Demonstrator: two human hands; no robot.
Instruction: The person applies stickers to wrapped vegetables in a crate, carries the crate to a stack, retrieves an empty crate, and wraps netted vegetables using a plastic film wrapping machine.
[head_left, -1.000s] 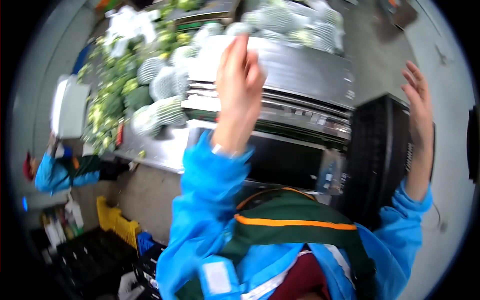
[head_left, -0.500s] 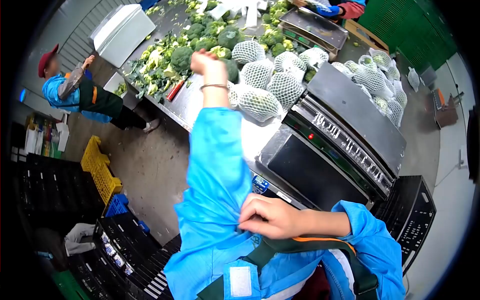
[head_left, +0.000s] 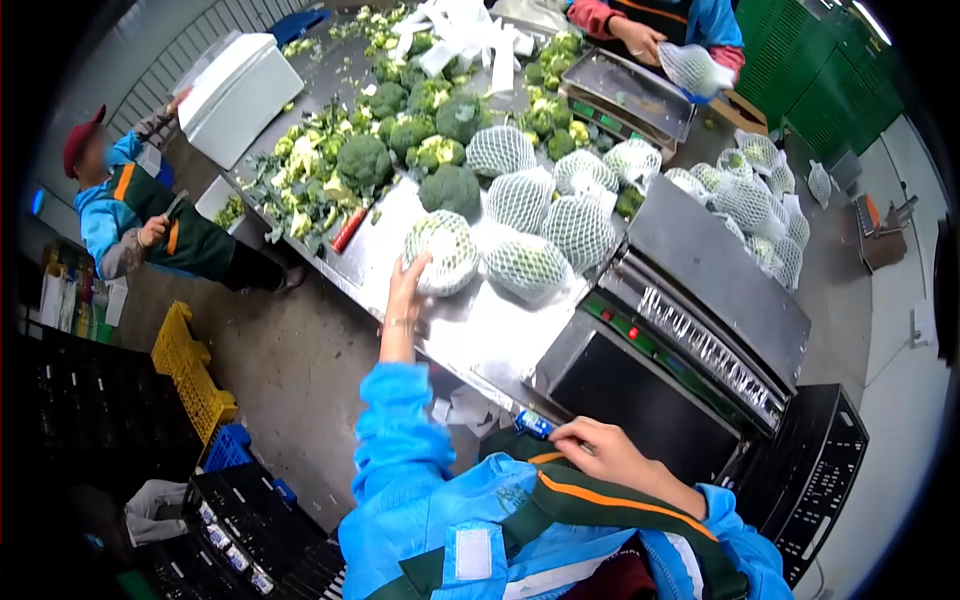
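My left hand (head_left: 405, 298) is at the left side of a netted broccoli head (head_left: 442, 250), its fingers curled against the white foam net. Part of the grip is hidden. My right hand (head_left: 603, 452) is closed in front of my body, fingertips beside a small blue packet or label (head_left: 533, 424) at the machine's near edge; what it pinches, if anything, I cannot make out. Other netted heads (head_left: 527, 265) lie just right on the metal table (head_left: 465, 335). Bare broccoli (head_left: 450, 190) sits behind them, and a red-handled tool (head_left: 348, 230) lies to the left.
A wrapping machine (head_left: 640, 390) stands at right, with more netted heads (head_left: 745, 205) beyond it. Across the table a co-worker's hand (head_left: 640, 40) is near a netted head by a scale (head_left: 630, 95). Another person (head_left: 140, 200) stands left near a white foam box (head_left: 240, 95). Crates (head_left: 190, 365) line the floor.
My left hand has come down from above the broccoli to the netted head. My right hand has left the left sleeve and moved right. The person at left has turned and shifted.
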